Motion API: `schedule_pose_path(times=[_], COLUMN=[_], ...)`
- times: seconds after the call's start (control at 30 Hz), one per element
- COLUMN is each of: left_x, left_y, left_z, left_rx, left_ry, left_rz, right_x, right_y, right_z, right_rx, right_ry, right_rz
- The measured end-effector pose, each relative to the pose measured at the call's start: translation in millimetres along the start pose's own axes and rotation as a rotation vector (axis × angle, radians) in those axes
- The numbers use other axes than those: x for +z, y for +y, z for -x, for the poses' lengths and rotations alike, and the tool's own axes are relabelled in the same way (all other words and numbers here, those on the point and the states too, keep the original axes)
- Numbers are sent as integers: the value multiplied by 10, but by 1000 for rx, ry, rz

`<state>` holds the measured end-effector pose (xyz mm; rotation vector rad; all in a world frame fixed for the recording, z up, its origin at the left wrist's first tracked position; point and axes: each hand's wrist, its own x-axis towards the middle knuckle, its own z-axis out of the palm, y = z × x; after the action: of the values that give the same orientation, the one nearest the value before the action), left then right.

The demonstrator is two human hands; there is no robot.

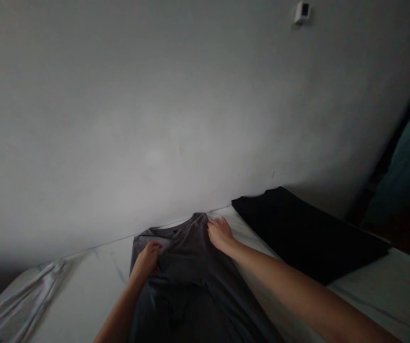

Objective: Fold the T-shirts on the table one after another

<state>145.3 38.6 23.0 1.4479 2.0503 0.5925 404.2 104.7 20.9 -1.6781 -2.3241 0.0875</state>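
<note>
A dark grey long-sleeved shirt lies spread on the bed, its neckline toward the wall and its lower part running out of view toward me. On the left side of its chest, my left hand has its fingers curled in a pinch on the cloth. My right hand is at the shoulder edge on the right, fingers bent around the fabric there; its thumb is mostly hidden. One sleeve runs down beneath my right forearm.
A folded black cloth lies on the right of the bed. Crumpled pale fabric is at the lower left. The bed's light sheet meets a grey wall. A teal curtain-like cloth hangs at the far right.
</note>
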Motion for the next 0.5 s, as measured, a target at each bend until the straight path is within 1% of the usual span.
schedule_pose_path(times=[0.07,0.13,0.27,0.37,0.5], left_x=[-22,-42,-82,-110,-120], left_y=[-79,-140,-142,-97,-117], left_z=[-11,-1,65,132,165], left_rx=[11,68,131,182,184], left_ry=[-114,-225,-412,-456,-443], left_rz=[126,265,483,490,397], right_x=[-48,-48,116,296,432], right_y=[-37,-90,-169,-143,-47], right_z=[-143,-290,-466,-449,-392], right_rx=[-27,-43,-88,-133,-185], right_ry=[43,71,94,96,94], right_rz=[-28,-56,-133,-174,-197])
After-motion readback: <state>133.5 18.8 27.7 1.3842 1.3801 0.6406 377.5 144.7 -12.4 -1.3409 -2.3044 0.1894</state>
